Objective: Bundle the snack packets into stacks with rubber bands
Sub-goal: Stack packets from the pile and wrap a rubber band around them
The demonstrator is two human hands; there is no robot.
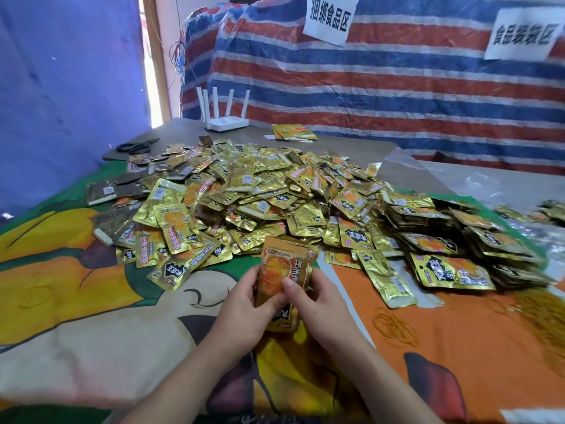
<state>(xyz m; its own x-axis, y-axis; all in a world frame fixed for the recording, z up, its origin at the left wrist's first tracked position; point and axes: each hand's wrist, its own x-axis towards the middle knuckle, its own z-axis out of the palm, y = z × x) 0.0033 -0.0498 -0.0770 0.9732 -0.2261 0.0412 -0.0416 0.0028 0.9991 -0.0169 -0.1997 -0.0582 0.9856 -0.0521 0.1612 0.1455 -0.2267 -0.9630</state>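
Note:
I hold a stack of gold-and-orange snack packets (282, 270) upright just above the cloth-covered table. My left hand (241, 310) grips its left edge and my right hand (315, 304) grips its right edge, with the thumb lying across the front packet. A big loose heap of the same gold packets (244, 191) spreads behind the stack. Bundled stacks (452, 240) are piled at the right. Loose yellow rubber bands (394, 327) lie on the orange cloth to the right of my right hand.
A colourful cartoon cloth (91, 301) covers the table. Black scissors (137, 145) lie at the far left, a white router (224, 117) and a few packets (293, 132) at the back. Clear plastic sheeting (489, 185) lies at the right, a striped tarp behind.

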